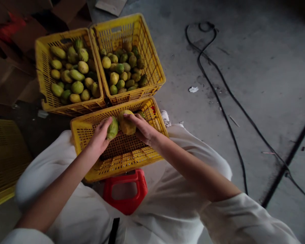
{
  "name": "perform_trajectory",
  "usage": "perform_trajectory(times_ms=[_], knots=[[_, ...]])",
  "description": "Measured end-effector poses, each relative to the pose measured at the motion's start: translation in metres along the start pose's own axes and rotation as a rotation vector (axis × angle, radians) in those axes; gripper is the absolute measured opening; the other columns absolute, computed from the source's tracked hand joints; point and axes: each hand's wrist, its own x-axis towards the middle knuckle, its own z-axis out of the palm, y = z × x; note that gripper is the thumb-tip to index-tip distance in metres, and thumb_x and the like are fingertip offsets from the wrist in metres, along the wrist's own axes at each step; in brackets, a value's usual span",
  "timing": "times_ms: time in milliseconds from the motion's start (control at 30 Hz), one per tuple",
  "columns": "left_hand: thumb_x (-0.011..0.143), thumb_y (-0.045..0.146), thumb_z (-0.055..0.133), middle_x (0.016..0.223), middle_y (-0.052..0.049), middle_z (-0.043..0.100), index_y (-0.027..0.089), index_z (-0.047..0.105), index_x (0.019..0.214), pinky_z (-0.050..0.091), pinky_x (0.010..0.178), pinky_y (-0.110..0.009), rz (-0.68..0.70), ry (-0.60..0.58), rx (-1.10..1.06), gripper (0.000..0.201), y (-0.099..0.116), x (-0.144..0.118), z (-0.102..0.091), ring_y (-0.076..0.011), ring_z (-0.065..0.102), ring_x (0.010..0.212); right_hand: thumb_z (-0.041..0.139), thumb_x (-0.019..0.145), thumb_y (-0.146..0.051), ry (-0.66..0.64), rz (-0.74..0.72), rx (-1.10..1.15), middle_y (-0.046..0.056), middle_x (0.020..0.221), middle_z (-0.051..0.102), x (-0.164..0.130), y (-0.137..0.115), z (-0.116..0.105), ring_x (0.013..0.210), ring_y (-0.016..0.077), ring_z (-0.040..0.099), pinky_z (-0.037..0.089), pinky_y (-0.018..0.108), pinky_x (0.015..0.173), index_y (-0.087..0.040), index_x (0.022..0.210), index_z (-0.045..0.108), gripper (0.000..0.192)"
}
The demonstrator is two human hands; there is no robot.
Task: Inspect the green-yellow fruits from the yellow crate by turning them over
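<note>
Fruit above near crate

Green fruit: in the left hand, which is closed around it. Yellow fruit: in the right hand, likewise closed. Both fruits are held side by side. Left crate and right crate stand beyond the near crate, each containing loose fruit.

Dim, muted light overall, direction hard to tell; grey floor paler right of centre, sinking near black in upper right corner; cardboard boxes murky at left; white trousers brightest; deep shadow inside front crate at centre; wide-angle stretch toward lower corners; sleeve at lower right soft, slightly smeared
</note>
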Motion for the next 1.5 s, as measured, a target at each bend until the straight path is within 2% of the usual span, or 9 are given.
perform_trajectory(times_ms=[167,300,467,600,667,767,1000,1200,1500], knots=[[0.104,0.03,0.058,0.125,-0.005,0.078,0.023,0.074,0.111,0.065,0.093,-0.03,0.053,-0.066,-0.023,0.018,-0.002,0.005,-0.005,-0.022,0.071,0.122,0.084,0.076,-0.039,0.011,0.012,-0.059,0.001,0.093,0.071,0.0,-0.004,-0.001,0.112,0.0271,0.07,0.059,0.04,0.097,-0.027,0.096,0.06,0.034],[0.106,0.031,0.056,0.138,-0.002,0.073,0.026,0.078,0.108,0.063,0.097,-0.028,0.128,-0.088,0.023,0.022,-0.004,0.005,-0.008,-0.0213,0.067,0.13,0.085,0.074,-0.042,0.012,0.021,-0.05,0.002,0.098,0.071,0.002,-0.006,-0.001,0.114,0.0271,0.07,0.058,0.039,0.096,-0.026,0.094,0.058,0.038],[0.108,0.033,0.051,0.125,-0.004,0.078,0.025,0.078,0.114,0.059,0.108,-0.032,0.168,-0.078,-0.025,0.029,-0.001,0.01,-0.004,-0.0205,0.068,0.128,0.088,0.072,-0.047,0.007,0.029,-0.057,0.002,0.107,0.072,-0.001,-0.009,-0.001,0.121,0.0268,0.067,0.059,0.038,0.097,-0.026,0.098,0.056,0.046],[0.105,0.035,0.059,0.108,-0.004,0.081,0.023,0.076,0.102,0.061,0.098,-0.031,0.112,0.003,-0.083,0.022,0.002,0.011,0.001,-0.0217,0.073,0.116,0.091,0.072,-0.045,0.027,0.04,-0.045,0.001,0.115,0.072,-0.003,-0.009,0.003,0.126,0.0263,0.065,0.06,0.039,0.099,-0.028,0.103,0.054,0.051],[0.096,0.029,0.073,0.096,-0.002,0.08,0.022,0.073,0.091,0.061,0.086,-0.027,0.108,-0.023,-0.054,0.008,0.003,0.008,0.001,-0.019,0.075,0.1,0.093,0.071,-0.043,0.036,0.039,-0.037,0.002,0.116,0.073,-0.002,-0.007,0.004,0.125,0.0267,0.067,0.061,0.039,0.098,-0.029,0.103,0.053,0.053],[0.074,0.012,0.088,0.079,0.003,0.074,0.021,0.068,0.081,0.055,0.073,-0.021,0.109,-0.099,-0.018,0.022,0.001,0.003,0.001,-0.0115,0.07,0.076,0.094,0.072,-0.039,0.009,0.039,-0.015,0.003,0.118,0.075,-0.001,-0.006,0.004,0.122,0.0273,0.069,0.063,0.04,0.095,-0.029,0.106,0.055,0.052],[0.076,0.012,0.08,0.085,0.004,0.075,0.021,0.065,0.084,0.056,0.083,-0.026,0.081,-0.082,-0.109,0.019,0.001,0.001,-0.001,-0.0134,0.071,0.086,0.092,0.072,-0.033,-0.038,-0.029,0.022,0.002,0.112,0.077,-0.002,-0.01,0.003,0.114,0.0235,0.073,0.064,0.035,0.092,-0.027,0.106,0.06,0.047],[0.075,0.009,0.079,0.098,-0.002,0.079,0.02,0.074,0.094,0.057,0.086,-0.023,0.114,-0.229,0.033,0.023,0.013,0.001,-0.004,-0.0163,0.074,0.099,0.094,0.067,-0.034,-0.075,-0.078,0.027,0.002,0.105,0.08,0.004,-0.012,-0.003,0.106,0.0241,0.075,0.065,0.033,0.087,-0.026,0.101,0.066,0.045],[0.077,0.008,0.08,0.089,0.001,0.076,0.019,0.075,0.094,0.055,0.076,-0.02,0.155,-0.194,0.095,0.021,0.018,-0.005,-0.001,-0.0128,0.071,0.083,0.089,0.076,-0.04,-0.082,-0.073,0.035,0.0,0.112,0.079,0.001,-0.013,0.007,0.112,0.0233,0.075,0.065,0.034,0.09,-0.029,0.106,0.064,0.04]])
